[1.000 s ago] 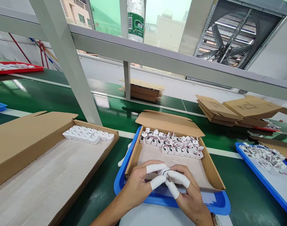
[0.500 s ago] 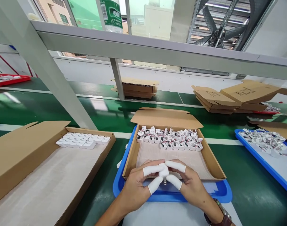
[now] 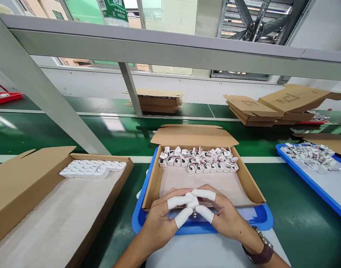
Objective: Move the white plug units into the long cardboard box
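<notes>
Between both hands, over the front edge of a cardboard box, is a small white plastic housing (image 3: 192, 201) with a short metal piece sticking out below it. My left hand (image 3: 164, 214) pinches its left side with thumb and forefinger. From the right, my right hand (image 3: 224, 212) closes thumb and forefinger on it too. White finger cots cover those fingertips. The open cardboard box (image 3: 250, 180) holds rows of small white housings with thin wires (image 3: 206, 167) at its far end. It rests on a blue tray (image 3: 267, 221).
At left, another open box (image 3: 103, 208) holds white caps (image 3: 89, 168) along its far side. A blue tray (image 3: 307, 175) at right carries a heap of wired white parts (image 3: 312, 158). A metal rail (image 3: 170, 46) crosses above the green table (image 3: 293, 193). Flattened-looking cartons (image 3: 293, 100) lie behind.
The view has shifted slightly, so the background sits higher and more to the left. Both hands keep the same pinch on the white housing.
</notes>
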A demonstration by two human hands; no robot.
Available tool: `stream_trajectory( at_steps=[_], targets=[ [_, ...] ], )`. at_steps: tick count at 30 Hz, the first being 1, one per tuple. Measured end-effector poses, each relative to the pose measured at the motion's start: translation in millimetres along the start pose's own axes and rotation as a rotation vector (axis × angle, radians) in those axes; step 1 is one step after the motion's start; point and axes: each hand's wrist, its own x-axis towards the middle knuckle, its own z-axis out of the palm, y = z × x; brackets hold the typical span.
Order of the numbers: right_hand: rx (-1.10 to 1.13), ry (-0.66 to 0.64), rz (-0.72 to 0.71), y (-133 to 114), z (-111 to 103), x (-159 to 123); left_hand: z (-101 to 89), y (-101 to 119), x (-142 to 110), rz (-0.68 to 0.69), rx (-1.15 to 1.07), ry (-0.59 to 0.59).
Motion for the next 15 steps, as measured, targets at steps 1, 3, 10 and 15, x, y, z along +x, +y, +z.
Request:
stream_trajectory(
  at_steps=[1,3,10,15],
  targets=[
    [0.033,-0.008,0.005,-0.5,-0.2,0.1,0.5,0.0,0.2,0.007,-0.003,0.005],
    [0.074,-0.02,0.016,-1.6,-0.5,0.3,1.3,-0.9,0.5,0.016,-0.007,0.011],
    [0.08,0.008,0.016,-3.1,-1.3,1.2,-0.8,-2.9,0.8,0.047,0.009,-0.032],
    [0.137,-0.03,0.076,-5.3,-2.9,2.1,0.5,-2.6,-2.1,0.003,-0.031,0.0]
  ],
)
